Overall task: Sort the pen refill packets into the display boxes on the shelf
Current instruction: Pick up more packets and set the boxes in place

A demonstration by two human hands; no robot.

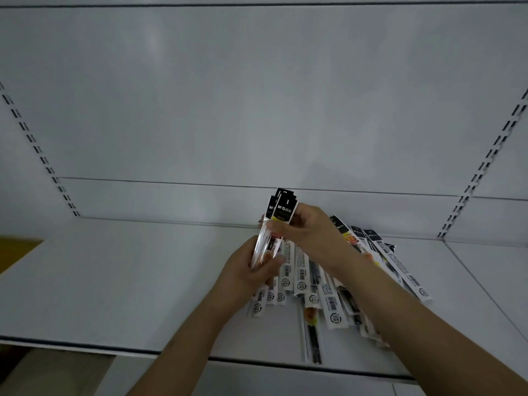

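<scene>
Fingers of both hands are curled around one small bundle of pen refill packets (pixel 273 230), held upright above a white shelf (pixel 120 281). The person's left hand (pixel 248 270) grips the lower part of the bundle, thumb across the front and fingers wrapped behind. The right hand (pixel 307 228) pinches the upper part, just below the black header cards that stick up at the top; white lettering shows on those cards. The bundle leans slightly to the right, its top reaching up in front of the shelf's pale back panel (pixel 257 95).

Beneath and to the right of the hands, a loose pile of more refill packets (pixel 328 298) lies flat on the shelf, fanned out with barcoded white ends pointing toward the near edge. One long packet (pixel 313 344) reaches nearly to the shelf's front lip. Several packets at the far right of the pile (pixel 400 264) lie angled, their black headers toward the back panel.

Slotted metal uprights (pixel 43 158) run up both sides of the back panel. At the far left edge, a corner of a brown cardboard box (pixel 14 252) shows beside the shelf.
</scene>
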